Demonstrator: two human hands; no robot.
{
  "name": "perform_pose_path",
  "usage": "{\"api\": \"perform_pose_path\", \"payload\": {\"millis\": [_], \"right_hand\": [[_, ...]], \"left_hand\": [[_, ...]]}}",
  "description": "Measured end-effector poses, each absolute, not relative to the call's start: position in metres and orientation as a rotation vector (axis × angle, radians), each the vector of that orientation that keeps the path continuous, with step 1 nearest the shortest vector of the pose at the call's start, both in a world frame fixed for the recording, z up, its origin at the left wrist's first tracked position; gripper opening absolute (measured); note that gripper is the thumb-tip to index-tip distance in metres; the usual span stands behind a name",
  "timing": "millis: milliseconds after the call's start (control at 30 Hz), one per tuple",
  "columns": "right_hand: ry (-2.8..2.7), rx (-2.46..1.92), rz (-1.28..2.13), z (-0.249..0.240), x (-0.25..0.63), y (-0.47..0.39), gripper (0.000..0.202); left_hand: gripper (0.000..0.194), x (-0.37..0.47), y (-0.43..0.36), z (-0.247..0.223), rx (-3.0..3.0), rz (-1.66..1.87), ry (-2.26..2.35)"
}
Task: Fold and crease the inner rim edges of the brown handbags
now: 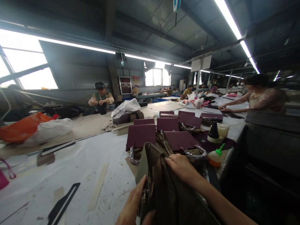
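Note:
An olive-green handbag (173, 190) stands tilted on the table's near side, its top partly open toward me. Its left side is gripped by my left hand (133, 203), fingers outside near some metal fittings and the thumb bent in front. My right hand (184, 168) pinches the upper right rim, thumb and fingers closed on the edge. Just beyond the bag lie burgundy handbags (142, 135) with plastic-wrapped handles (134, 156). The lower part of the olive bag runs out of view.
A glue bottle with a green nozzle (216, 156) and a tub with a black cone (213, 132) stand at right. Black cut strips (63, 203) lie at left, behind them an orange bag (25, 128). Co-workers sit at left (101, 98) and stand at right (264, 97).

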State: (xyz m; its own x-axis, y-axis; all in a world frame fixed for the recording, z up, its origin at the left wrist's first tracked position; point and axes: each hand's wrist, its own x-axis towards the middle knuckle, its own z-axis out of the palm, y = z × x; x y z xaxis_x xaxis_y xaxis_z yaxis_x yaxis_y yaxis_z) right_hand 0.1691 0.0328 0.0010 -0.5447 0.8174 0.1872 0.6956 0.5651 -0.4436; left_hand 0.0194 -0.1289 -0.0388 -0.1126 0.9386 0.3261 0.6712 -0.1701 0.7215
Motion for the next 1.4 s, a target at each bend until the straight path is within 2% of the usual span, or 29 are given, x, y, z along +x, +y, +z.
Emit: {"api": "perform_pose_path", "payload": {"millis": [200,300,367,433,533,600,700,800,900,1033,1200,1267,1400], "right_hand": [[-2.331,-1.418,0.536,-0.004,0.218,-0.007,0.039],[-2.316,-1.586,0.505,-0.009,0.24,-0.025,0.039],[-2.328,-1.748,0.348,-0.017,0.249,-0.029,0.039],[-2.306,-1.788,0.027,-0.028,0.255,-0.026,0.033],[-2.194,-1.451,-0.475,-0.049,0.26,-0.013,0.029],[-2.166,-1.13,-0.582,-0.057,0.261,-0.004,0.035],[-2.274,-0.841,-0.34,-0.05,0.257,0.0,0.039],[-2.312,-0.997,0.11,-0.028,0.246,-0.002,0.032],[-2.295,-1.168,0.302,-0.012,0.23,-0.003,0.035],[-2.357,-1.22,0.208,-0.015,0.209,-0.002,0.015],[-2.302,-0.864,-0.153,-0.03,0.199,-0.003,0.028],[-2.342,-0.783,-0.153,-0.033,0.201,-0.001,0.03],[-2.446,-1.017,0.0,-0.032,0.202,0.005,0.022]], "left_hand": [[0.055,-0.016,-0.111,0.008,1.761,0.844,1.548],[0.057,-0.017,-0.093,0.024,1.828,0.779,1.432],[0.057,-0.01,-0.078,0.03,1.911,0.726,1.409],[0.058,0.001,-0.065,0.033,2.004,0.689,1.381],[0.066,0.014,-0.05,0.03,2.108,0.65,1.329],[0.071,0.019,-0.044,0.025,2.126,0.64,1.312],[0.071,0.018,-0.038,0.015,2.078,0.655,1.334],[0.067,0.015,-0.036,0.009,2.037,0.662,1.389],[0.064,0.014,-0.037,0.009,2.057,0.665,1.439],[0.048,0.017,-0.037,0.007,2.151,0.63,1.564],[0.029,0.019,-0.032,0.0,2.237,0.781,1.641],[0.029,0.017,-0.03,0.002,2.158,0.854,1.593],[0.029,0.007,-0.028,0.015,1.94,0.732,1.433]]}}
